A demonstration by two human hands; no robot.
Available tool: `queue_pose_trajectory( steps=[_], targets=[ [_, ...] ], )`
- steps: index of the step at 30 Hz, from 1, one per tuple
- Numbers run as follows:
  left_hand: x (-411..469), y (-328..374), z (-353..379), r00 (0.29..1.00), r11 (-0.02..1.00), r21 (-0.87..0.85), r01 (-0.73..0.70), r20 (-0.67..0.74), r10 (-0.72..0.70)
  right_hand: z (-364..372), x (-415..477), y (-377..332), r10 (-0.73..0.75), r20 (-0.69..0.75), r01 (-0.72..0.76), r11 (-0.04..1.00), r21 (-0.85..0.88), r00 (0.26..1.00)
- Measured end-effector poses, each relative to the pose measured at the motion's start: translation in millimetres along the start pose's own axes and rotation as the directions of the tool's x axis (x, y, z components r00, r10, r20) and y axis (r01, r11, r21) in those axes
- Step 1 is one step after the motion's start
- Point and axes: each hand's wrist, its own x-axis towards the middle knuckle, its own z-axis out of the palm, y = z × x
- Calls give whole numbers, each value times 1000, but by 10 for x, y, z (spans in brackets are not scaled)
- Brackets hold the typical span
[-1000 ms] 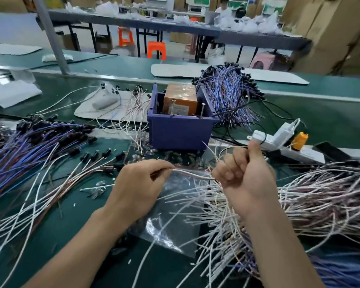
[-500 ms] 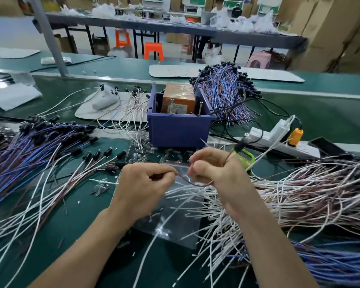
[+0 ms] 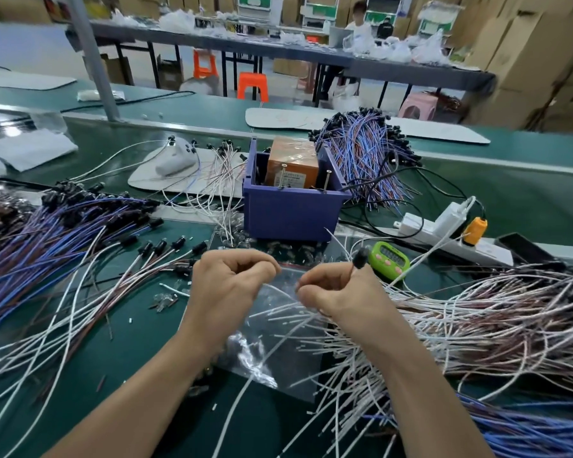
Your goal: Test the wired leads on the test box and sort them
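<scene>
Your left hand (image 3: 232, 287) and right hand (image 3: 339, 292) sit knuckles up and close together, above a clear plastic bag (image 3: 272, 345) on the green bench (image 3: 119, 352). Both are curled on 1 lead (image 3: 360, 257). Your right hand grips it, with its black cap poking out at 1 o'clock from the knuckles. Your left thumb and forefinger pinch the thin wire that crosses the small gap between your hands.

The test box (image 3: 291, 213) is a purple bin holding an orange block (image 3: 291, 161), with 2 metal pins (image 3: 282, 178) standing at its front edge. It stands at 12 o'clock from your hands, apart from them.

A heap of white and brown leads (image 3: 483, 319) spreads at 3 o'clock, against your right forearm. Blue and purple leads (image 3: 53, 226) with black caps fan out at 9 to 10 o'clock. Another blue bundle (image 3: 364, 153) lies just behind the box at 1 o'clock.

A green timer (image 3: 389, 259) lies just beside your right hand at 2 o'clock, with a white power strip (image 3: 444, 233) beyond it. A few white leads (image 3: 219, 170) lie across a white mat (image 3: 153, 180) at 11 o'clock.
</scene>
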Motion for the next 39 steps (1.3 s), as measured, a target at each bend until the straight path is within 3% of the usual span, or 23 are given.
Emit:
queue_pose_trajectory(
  steps=[6,10,13,15,18,23,29,32,36,39],
  targets=[
    [62,-54,-56,998,998,32,50,-46,-48,-31,44,0,-32,-78,55,951,304,996],
    [-4,-13,15,998,997,72,-3,64,-2,-15,32,-8,-2,-31,11,955,298,1000],
    [-32,34,21,990,994,89,-62,128,51,-43,1,-17,16,71,-28,985,172,997],
    [-36,48,22,988,994,77,-84,139,72,-52,-19,-21,29,108,-41,994,104,994],
    [-12,41,21,991,994,55,-91,98,86,-85,-33,-37,23,122,-41,988,148,992],
    [26,-1,-12,999,996,74,-49,-6,49,-164,-22,-15,-22,92,6,985,173,996],
    [181,96,-360,985,982,188,-2,172,-31,-224,10,11,-3,34,-3,982,190,999],
    [322,109,-740,975,962,263,70,188,-122,-279,34,28,38,-5,-37,983,177,999],
    [358,64,-1110,900,954,222,202,342,-270,-306,54,35,85,-86,-70,984,161,993],
    [401,-20,-1259,938,961,78,266,211,-277,-303,79,48,92,-141,-71,987,144,986]
  ],
)
